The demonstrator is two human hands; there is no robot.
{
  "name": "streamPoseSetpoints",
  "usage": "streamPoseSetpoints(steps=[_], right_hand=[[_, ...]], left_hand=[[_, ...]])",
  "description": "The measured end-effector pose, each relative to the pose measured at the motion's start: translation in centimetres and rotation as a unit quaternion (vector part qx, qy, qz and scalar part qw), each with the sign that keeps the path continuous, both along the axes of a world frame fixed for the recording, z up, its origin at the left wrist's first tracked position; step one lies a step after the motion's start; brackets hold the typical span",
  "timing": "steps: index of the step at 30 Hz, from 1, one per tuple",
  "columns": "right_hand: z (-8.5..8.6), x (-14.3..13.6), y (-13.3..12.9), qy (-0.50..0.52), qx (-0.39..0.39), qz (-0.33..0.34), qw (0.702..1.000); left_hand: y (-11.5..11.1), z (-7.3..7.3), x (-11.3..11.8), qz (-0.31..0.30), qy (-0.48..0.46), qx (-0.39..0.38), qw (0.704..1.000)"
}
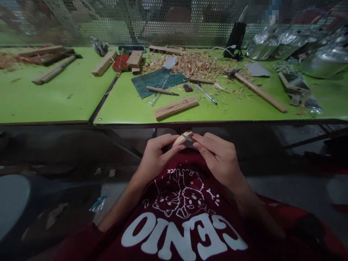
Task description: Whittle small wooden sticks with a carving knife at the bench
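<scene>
Close to my chest, below the table's front edge, my left hand (pixel 160 154) is closed round a small pale piece of wood (pixel 179 140). My right hand (pixel 217 154) is closed on a small knife, its handle hidden by the fingers. The grey knife blade (pixel 187 137) lies against the wood, between the two hands. Both hands' fingertips are near each other over the dark red shirt.
The green table (pixel 119 108) bears a marked wood block (pixel 176 108), a pen (pixel 206 95), a carving tool (pixel 162 90), a hammer (pixel 261 91), a pile of wood shavings (pixel 197 64) and foil-wrapped objects (pixel 262 45). A perforated metal screen (pixel 163 25) stands behind.
</scene>
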State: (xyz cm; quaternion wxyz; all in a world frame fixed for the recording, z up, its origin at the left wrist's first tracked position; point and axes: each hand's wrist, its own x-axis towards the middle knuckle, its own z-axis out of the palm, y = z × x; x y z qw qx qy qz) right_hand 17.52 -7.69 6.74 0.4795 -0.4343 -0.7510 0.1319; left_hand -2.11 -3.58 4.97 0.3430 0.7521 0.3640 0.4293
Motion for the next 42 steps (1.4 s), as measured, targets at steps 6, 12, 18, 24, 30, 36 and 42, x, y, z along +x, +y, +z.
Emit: streamPoseSetpoints(steps=[6,12,18,24,30,36,42], right_hand=[[1.0,0.5,0.0,0.01,-0.059,0.051,0.997],[1.3,0.6,0.3,0.026,-0.075,0.086,0.993],[1.1,-0.1,0.6,-0.017,-0.052,0.045,0.997],[1.0,-1.3,0.4,-0.03,0.03,-0.009,0.999],[0.2,-1.9,0.5,-0.06,0.092,-0.068,0.992],[0.8,-0.7,0.6,-0.01,0.152,-0.139,0.979],[1.4,0.0,0.8,-0.01,0.019,0.024,0.999]], left_hand=[[0.1,0.2,-0.5,-0.016,0.021,0.048,0.998],[0.4,0.1,-0.8,-0.034,0.01,0.097,0.995],[0.6,-0.5,-1.0,-0.011,-0.01,0.101,0.995],[0.6,-0.5,-1.1,0.002,-0.03,0.09,0.995],[-0.2,0.2,-0.7,0.032,-0.023,0.034,0.999],[-0.6,-0.2,0.2,0.029,-0.066,-0.04,0.997],[-0.4,-0.2,0.3,0.012,-0.05,-0.042,0.998]])
